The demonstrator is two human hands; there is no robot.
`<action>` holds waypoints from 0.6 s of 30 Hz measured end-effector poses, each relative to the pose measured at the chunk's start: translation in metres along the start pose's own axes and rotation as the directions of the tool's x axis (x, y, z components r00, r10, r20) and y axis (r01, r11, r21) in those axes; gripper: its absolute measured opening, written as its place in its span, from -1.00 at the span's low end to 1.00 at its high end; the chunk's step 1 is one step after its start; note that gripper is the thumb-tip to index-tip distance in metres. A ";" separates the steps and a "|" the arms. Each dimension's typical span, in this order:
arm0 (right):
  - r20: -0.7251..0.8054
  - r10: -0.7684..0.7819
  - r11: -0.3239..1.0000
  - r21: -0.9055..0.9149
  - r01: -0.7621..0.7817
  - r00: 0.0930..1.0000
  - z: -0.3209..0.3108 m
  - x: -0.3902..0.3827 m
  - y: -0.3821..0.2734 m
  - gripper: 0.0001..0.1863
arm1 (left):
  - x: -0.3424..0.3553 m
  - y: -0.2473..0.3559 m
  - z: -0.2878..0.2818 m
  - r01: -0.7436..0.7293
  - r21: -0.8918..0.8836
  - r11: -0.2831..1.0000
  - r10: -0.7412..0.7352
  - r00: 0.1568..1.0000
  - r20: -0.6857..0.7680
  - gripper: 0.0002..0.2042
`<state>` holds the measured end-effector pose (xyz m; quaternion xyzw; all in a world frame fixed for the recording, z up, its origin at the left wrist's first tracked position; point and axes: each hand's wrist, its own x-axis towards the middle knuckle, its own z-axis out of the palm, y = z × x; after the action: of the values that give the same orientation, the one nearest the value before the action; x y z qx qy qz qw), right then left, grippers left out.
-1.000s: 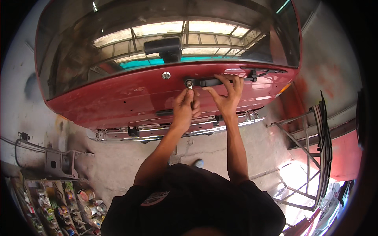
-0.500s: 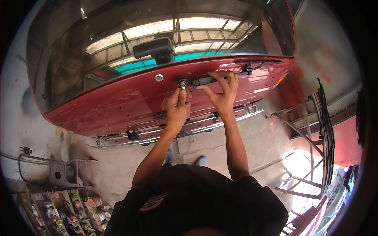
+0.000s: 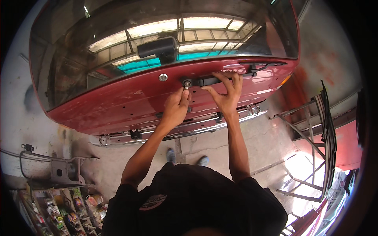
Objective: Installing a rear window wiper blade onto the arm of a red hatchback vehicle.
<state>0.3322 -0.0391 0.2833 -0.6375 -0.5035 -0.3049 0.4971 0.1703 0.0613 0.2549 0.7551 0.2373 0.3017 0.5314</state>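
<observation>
My left hand (image 3: pixel 176 107) pinches a small metal wrench (image 3: pixel 186 87) by its handle. The wrench's ring end sits over the nut at the pivot of a black rear wiper arm (image 3: pixel 209 81). My right hand (image 3: pixel 228 93) grips that arm, its fingers over the upper side and its thumb along the lower edge. The arm runs to the right along the dark red tailgate (image 3: pixel 130 92), just beneath the rear window (image 3: pixel 114 47). To the left of the pivot is a round silver lock (image 3: pixel 163 77).
A chrome bumper (image 3: pixel 193 128) crosses below the tailgate. Metal frames (image 3: pixel 311 145) stand at the right, with a panel against the wall. At the lower left are a metal bracket (image 3: pixel 63 169) and a rack (image 3: pixel 51 208) of cans and bottles. My feet (image 3: pixel 202 160) are on the concrete floor.
The whole view has shifted slightly, with the car appearing a little further right. My left wrist and elbow have swung left, while the wrench stays on the nut and my right hand keeps its hold.
</observation>
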 end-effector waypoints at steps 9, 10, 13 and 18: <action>-0.005 0.013 1.000 -0.010 -0.013 1.000 0.002 -0.001 0.002 -0.48 | -0.009 0.023 0.015 0.179 -0.315 0.932 -0.195 0.981 -0.019 -0.66; -0.004 0.012 1.000 -0.007 -0.012 1.000 0.002 -0.001 0.001 -0.48 | -0.009 0.022 0.016 0.209 -0.302 0.930 -0.228 0.973 -0.029 -0.68; -0.002 0.008 1.000 0.004 -0.008 1.000 0.002 0.001 0.000 -0.48 | -0.004 0.009 0.003 0.126 -0.128 0.984 -0.133 0.990 -0.043 -0.67; 0.005 0.014 1.000 -0.002 -0.014 1.000 0.002 -0.002 0.002 -0.48 | -0.002 0.026 -0.007 -0.113 0.278 0.954 0.123 0.992 -0.019 -0.65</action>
<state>0.3332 -0.0383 0.2805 -0.6422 -0.5000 -0.3005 0.4972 0.1649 0.0560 0.2812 0.8291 0.2410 0.3105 0.3976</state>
